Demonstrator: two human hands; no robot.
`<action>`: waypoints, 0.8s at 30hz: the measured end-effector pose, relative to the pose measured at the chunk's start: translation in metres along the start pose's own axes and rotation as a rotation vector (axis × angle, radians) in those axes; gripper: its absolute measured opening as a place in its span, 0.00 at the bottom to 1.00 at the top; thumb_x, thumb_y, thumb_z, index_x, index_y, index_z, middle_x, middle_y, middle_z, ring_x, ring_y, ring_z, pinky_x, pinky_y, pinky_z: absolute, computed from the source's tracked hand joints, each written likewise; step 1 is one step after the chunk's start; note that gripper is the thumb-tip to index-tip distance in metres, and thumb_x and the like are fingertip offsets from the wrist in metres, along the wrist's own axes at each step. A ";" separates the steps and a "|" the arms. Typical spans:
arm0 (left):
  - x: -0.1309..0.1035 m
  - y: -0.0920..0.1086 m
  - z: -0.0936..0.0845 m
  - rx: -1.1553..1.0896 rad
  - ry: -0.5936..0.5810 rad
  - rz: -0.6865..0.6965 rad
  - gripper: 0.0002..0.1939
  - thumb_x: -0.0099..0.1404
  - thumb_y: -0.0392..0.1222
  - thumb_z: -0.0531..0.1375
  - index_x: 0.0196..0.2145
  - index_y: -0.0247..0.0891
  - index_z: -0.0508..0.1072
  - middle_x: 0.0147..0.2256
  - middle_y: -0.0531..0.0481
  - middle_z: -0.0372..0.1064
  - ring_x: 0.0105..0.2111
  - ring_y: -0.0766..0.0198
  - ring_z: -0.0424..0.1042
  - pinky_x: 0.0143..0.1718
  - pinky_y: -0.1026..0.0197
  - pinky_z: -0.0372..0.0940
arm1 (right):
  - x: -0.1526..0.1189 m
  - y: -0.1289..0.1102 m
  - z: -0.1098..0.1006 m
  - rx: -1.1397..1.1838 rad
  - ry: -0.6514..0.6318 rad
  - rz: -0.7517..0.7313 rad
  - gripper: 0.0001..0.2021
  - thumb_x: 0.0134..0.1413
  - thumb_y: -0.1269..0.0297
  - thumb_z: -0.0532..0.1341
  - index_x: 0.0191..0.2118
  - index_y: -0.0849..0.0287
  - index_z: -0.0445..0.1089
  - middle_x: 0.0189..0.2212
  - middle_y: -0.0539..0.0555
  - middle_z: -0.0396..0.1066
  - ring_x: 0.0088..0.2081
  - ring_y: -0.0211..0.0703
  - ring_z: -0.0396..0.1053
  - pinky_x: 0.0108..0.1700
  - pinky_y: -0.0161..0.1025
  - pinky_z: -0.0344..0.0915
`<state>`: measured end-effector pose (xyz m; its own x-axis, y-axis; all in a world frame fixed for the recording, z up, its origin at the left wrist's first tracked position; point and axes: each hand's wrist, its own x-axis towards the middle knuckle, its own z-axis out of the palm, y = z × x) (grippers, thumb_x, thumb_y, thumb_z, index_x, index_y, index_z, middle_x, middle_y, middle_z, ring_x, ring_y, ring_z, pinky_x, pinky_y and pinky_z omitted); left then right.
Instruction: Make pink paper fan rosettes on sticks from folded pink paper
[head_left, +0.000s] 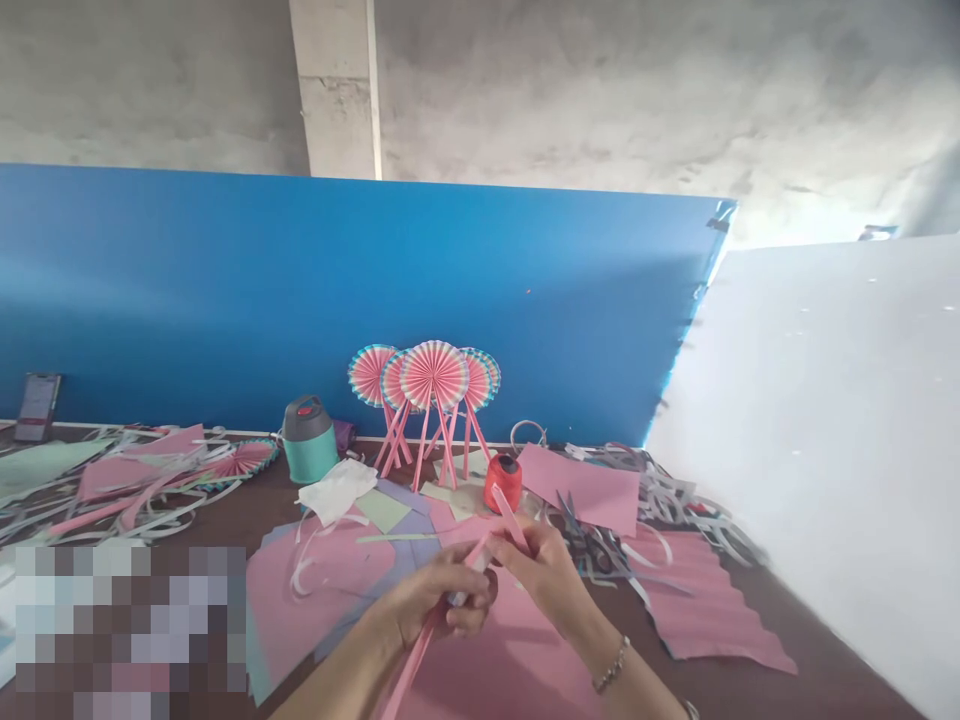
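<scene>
The left hand's [442, 588] and right hand's [546, 575] fingers pinch narrow pink folded paper [510, 517], which uneven tugging could tear.

Paper fans [435, 374] behind the hands [491, 575]

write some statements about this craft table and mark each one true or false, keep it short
1. The left hand and right hand both hold pink paper. True.
2. The scissors are in the right hand. False: they lie on the table, beyond that hand.
3. A bracelet is on the right wrist. True.
4. The teal jug stands to the right of the round paper fans. False: it stands to their left.
5. The fans stand in front of a blue panel. True.
6. The spool near the hands is green. False: it is red.
</scene>
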<state>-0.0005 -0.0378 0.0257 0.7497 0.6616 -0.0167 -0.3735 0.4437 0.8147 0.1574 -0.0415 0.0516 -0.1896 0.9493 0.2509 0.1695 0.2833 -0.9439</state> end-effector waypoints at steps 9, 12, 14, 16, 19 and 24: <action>-0.002 0.011 -0.004 0.280 0.200 0.085 0.20 0.53 0.43 0.64 0.43 0.32 0.73 0.44 0.36 0.71 0.33 0.59 0.73 0.37 0.59 0.65 | 0.011 0.007 -0.012 0.135 0.129 0.126 0.17 0.46 0.52 0.60 0.20 0.60 0.60 0.13 0.40 0.42 0.17 0.29 0.41 0.20 0.33 0.39; -0.003 0.013 0.000 0.330 0.244 0.107 0.17 0.56 0.43 0.62 0.43 0.34 0.74 0.45 0.37 0.70 0.35 0.58 0.74 0.39 0.59 0.65 | 0.013 0.010 -0.014 0.172 0.129 0.119 0.17 0.45 0.52 0.61 0.21 0.60 0.60 0.13 0.40 0.42 0.17 0.29 0.40 0.20 0.33 0.37; -0.004 0.013 0.002 0.345 0.258 0.103 0.16 0.57 0.44 0.62 0.41 0.33 0.75 0.44 0.37 0.71 0.36 0.58 0.74 0.39 0.59 0.64 | 0.014 0.011 -0.014 0.187 0.121 0.121 0.17 0.43 0.51 0.62 0.21 0.60 0.61 0.12 0.40 0.42 0.16 0.28 0.39 0.19 0.33 0.35; -0.005 0.013 0.003 0.329 0.242 0.086 0.17 0.56 0.46 0.62 0.41 0.33 0.75 0.43 0.36 0.72 0.38 0.56 0.74 0.39 0.59 0.64 | 0.014 0.011 -0.015 0.233 0.102 0.141 0.17 0.42 0.50 0.63 0.22 0.60 0.62 0.12 0.39 0.42 0.15 0.28 0.39 0.19 0.33 0.35; -0.004 0.013 0.005 0.287 0.243 0.070 0.21 0.54 0.48 0.64 0.43 0.34 0.74 0.42 0.36 0.72 0.39 0.54 0.74 0.38 0.58 0.65 | 0.014 0.012 -0.016 0.338 0.081 0.177 0.17 0.42 0.51 0.64 0.24 0.61 0.63 0.12 0.39 0.42 0.15 0.27 0.37 0.19 0.33 0.34; 0.001 0.006 0.015 0.228 0.343 0.172 0.23 0.55 0.49 0.63 0.47 0.37 0.71 0.46 0.38 0.70 0.42 0.54 0.72 0.42 0.57 0.63 | 0.011 0.007 -0.014 0.447 0.054 0.167 0.18 0.44 0.50 0.63 0.28 0.62 0.65 0.15 0.39 0.44 0.17 0.27 0.39 0.19 0.30 0.38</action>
<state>0.0063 -0.0439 0.0393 0.4480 0.8935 -0.0294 -0.3178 0.1899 0.9289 0.1697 -0.0269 0.0511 -0.1425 0.9860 0.0871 -0.2412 0.0507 -0.9692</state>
